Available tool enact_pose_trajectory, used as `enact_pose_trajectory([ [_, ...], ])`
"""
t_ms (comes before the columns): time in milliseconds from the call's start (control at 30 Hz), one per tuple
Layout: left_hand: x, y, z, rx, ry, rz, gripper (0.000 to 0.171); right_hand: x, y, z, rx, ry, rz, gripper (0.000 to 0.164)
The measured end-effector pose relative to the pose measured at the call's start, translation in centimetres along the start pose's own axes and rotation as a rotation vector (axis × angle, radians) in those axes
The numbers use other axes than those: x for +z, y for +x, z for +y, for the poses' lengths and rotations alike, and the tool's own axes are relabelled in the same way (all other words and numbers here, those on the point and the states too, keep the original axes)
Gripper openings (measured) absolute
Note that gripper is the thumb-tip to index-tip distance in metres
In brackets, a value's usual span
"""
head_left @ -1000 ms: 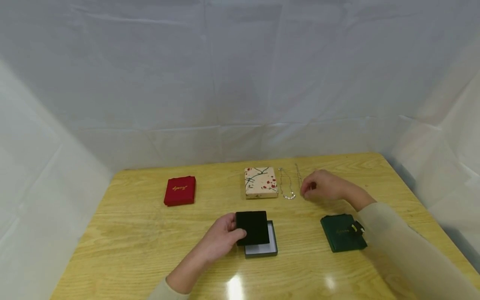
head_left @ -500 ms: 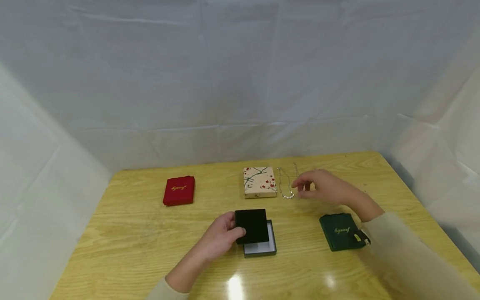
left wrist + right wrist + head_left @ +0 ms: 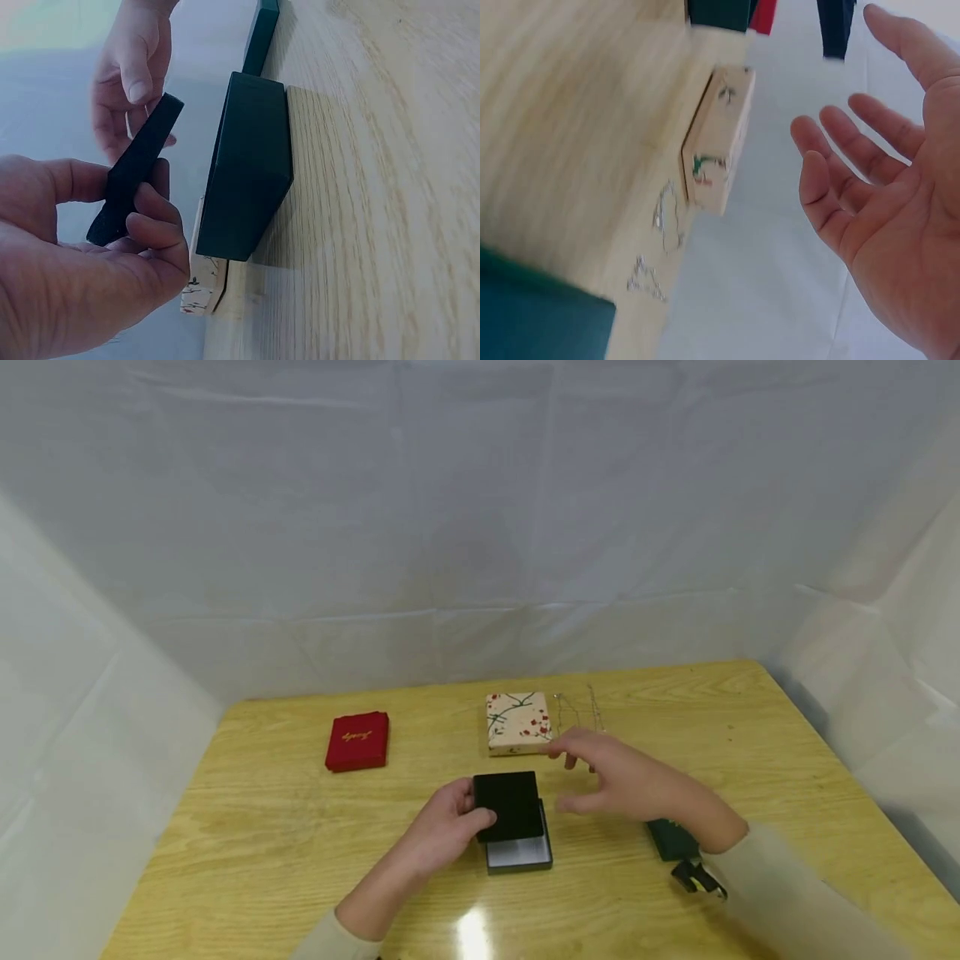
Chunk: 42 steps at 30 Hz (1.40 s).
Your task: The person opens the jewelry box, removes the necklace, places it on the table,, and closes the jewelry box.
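My left hand (image 3: 447, 828) pinches a black square jewelry-box pad (image 3: 506, 806) between thumb and fingers. In the left wrist view this pad (image 3: 142, 161) is seen edge-on, raised above the dark green box base (image 3: 251, 169). The base's pale inside (image 3: 517, 853) shows below the pad in the head view. To the right, my right hand (image 3: 626, 777) hovers with spread fingers and holds nothing; its fingertips point at the pad. Two silver chain necklaces, one (image 3: 658, 219) nearer the floral box and another (image 3: 635, 283) farther off, lie on the table behind that hand.
A cream box with red blossoms (image 3: 517, 722) stands at the back middle. At the left lies a red box (image 3: 357, 742) with gold lettering. The dark green lid (image 3: 669, 841) is partly covered by my right forearm. White sheeting (image 3: 450, 527) surrounds the wooden table (image 3: 300, 860).
My right hand has left the necklaces and come toward me and left, its fingers spreading from a pinch. The left hand has raised the pad slightly.
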<state>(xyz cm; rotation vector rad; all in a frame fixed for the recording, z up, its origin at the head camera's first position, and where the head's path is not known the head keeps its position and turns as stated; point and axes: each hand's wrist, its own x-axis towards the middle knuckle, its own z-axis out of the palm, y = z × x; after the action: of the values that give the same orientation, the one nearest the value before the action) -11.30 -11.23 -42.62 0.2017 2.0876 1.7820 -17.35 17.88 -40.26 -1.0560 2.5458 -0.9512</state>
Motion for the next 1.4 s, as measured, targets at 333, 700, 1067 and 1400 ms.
enact_pose_trajectory([
  [333,0.2,0.2,0.2,0.013,-0.017,-0.008,0.046,2.9,0.0,-1.4,-0.083,-0.079,0.026,0.089],
  [700,0.4,0.2,-0.1,-0.025,-0.101,-0.030,0.044,4.5,-0.1,-1.7,-0.135,-0.096,0.072,0.074],
  [1067,0.0,0.0,-0.5,-0.005,0.057,0.094,0.050,4.0,-0.9,-1.4,-0.108,-0.099,0.071,0.069],
  [1400,-1.1,-0.3,-1.0,0.038,0.271,0.091,0.065,4.0,-1.9,-1.0,-0.119,-0.124,0.073,0.065],
])
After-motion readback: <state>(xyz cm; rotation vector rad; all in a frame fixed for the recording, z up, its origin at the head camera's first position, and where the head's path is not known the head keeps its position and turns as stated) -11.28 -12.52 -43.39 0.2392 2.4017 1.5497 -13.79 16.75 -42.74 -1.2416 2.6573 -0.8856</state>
